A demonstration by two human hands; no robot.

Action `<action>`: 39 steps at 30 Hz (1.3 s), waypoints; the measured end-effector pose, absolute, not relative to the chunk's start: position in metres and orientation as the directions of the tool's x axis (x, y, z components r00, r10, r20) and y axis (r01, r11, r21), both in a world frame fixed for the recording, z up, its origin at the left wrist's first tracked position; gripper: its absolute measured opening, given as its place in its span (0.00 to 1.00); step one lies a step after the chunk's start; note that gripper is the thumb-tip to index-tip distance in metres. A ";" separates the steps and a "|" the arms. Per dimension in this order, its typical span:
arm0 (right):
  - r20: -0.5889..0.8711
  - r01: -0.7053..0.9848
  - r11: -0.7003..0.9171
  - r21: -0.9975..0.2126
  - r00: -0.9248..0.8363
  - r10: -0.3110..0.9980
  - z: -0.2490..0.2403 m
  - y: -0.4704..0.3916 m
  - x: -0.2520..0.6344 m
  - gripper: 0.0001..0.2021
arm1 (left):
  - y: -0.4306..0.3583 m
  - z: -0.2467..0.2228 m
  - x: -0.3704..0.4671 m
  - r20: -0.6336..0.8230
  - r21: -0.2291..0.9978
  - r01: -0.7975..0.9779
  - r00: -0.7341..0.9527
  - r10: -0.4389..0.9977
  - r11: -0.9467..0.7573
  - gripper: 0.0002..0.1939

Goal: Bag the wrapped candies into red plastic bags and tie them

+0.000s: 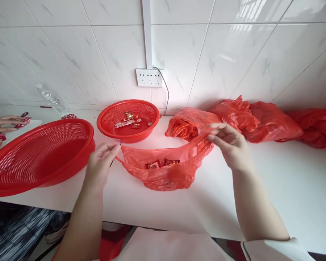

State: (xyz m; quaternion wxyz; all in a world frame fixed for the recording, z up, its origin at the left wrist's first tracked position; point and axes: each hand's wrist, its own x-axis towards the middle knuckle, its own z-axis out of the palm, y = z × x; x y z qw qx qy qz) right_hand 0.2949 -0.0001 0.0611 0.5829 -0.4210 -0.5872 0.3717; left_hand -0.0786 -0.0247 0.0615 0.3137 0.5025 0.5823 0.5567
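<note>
A small red plastic bag [163, 172] rests on the white counter [288, 188] in front of me, with a few wrapped candies showing inside it. My left hand [101, 159] pinches the bag's left handle. My right hand [229, 145] pinches the right handle, and the bag's mouth is stretched between the two. Behind the bag stands a small red perforated basket [129, 121] holding several wrapped candies [130, 121].
A large red perforated basket [38, 154] sits at the left, overhanging the counter's edge. More red plastic bags [260, 117] are piled at the back right along the tiled wall. Another person's hands [2, 125] work at the far left. A plastic bottle [51, 99] lies at the back left.
</note>
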 end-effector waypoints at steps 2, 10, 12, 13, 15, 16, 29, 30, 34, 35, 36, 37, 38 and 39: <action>0.484 0.023 0.489 -0.872 0.184 0.855 0.073 0.007 0.293 0.13 | -0.015 0.079 -0.073 0.289 0.957 0.079 -0.281 0.915 -0.278 0.06; 0.687 0.118 0.704 -0.701 0.378 0.620 0.110 0.027 0.261 0.05 | 0.014 0.126 -0.025 0.440 0.882 -0.233 0.099 0.893 -0.409 0.23; 0.698 0.130 0.700 -0.702 0.321 0.640 0.118 0.029 0.250 0.05 | 0.021 0.126 -0.017 0.431 0.889 -0.237 0.138 0.892 -0.393 0.29; 0.705 0.137 0.698 -0.703 0.258 0.660 0.121 0.029 0.244 0.05 | 0.024 0.124 -0.013 0.417 0.898 -0.228 0.168 0.893 -0.376 0.30; 0.736 0.141 0.723 -0.676 0.107 0.668 0.126 0.030 0.230 0.05 | 0.027 0.119 -0.007 0.377 0.923 -0.185 0.266 0.887 -0.337 0.31; 0.758 0.135 0.750 -0.648 0.012 0.652 0.129 0.029 0.223 0.05 | 0.027 0.116 -0.003 0.350 0.937 -0.141 0.333 0.876 -0.321 0.31; 0.655 0.239 0.752 -0.615 -0.376 0.655 0.086 0.029 0.205 0.16 | 0.023 0.101 0.015 0.154 0.969 0.085 0.534 0.831 -0.234 0.16; 0.668 0.242 0.750 -0.615 -0.346 0.659 0.082 0.030 0.206 0.15 | 0.024 0.100 0.014 0.137 0.972 0.085 0.546 0.826 -0.217 0.16; 0.752 0.270 0.765 -0.585 -0.174 0.636 0.078 0.033 0.208 0.09 | 0.030 0.098 0.013 0.160 0.984 -0.008 0.484 0.860 -0.179 0.17; 0.772 0.258 0.782 -0.568 -0.162 0.615 0.079 0.033 0.210 0.09 | 0.031 0.098 0.014 0.158 0.986 -0.033 0.472 0.868 -0.161 0.17; 0.792 0.235 0.809 -0.539 -0.185 0.582 0.080 0.032 0.212 0.10 | 0.032 0.099 0.014 0.143 0.989 -0.048 0.469 0.871 -0.137 0.17; 0.805 0.207 0.840 -0.501 -0.244 0.540 0.081 0.030 0.214 0.12 | 0.033 0.100 0.013 0.121 0.993 -0.056 0.475 0.871 -0.108 0.17; 0.804 0.181 0.868 -0.462 -0.327 0.496 0.082 0.028 0.217 0.13 | 0.033 0.101 0.013 0.097 0.995 -0.053 0.486 0.869 -0.081 0.16; 0.787 0.163 0.889 -0.429 -0.416 0.456 0.083 0.026 0.220 0.14 | 0.033 0.102 0.013 0.078 0.997 -0.042 0.499 0.863 -0.066 0.14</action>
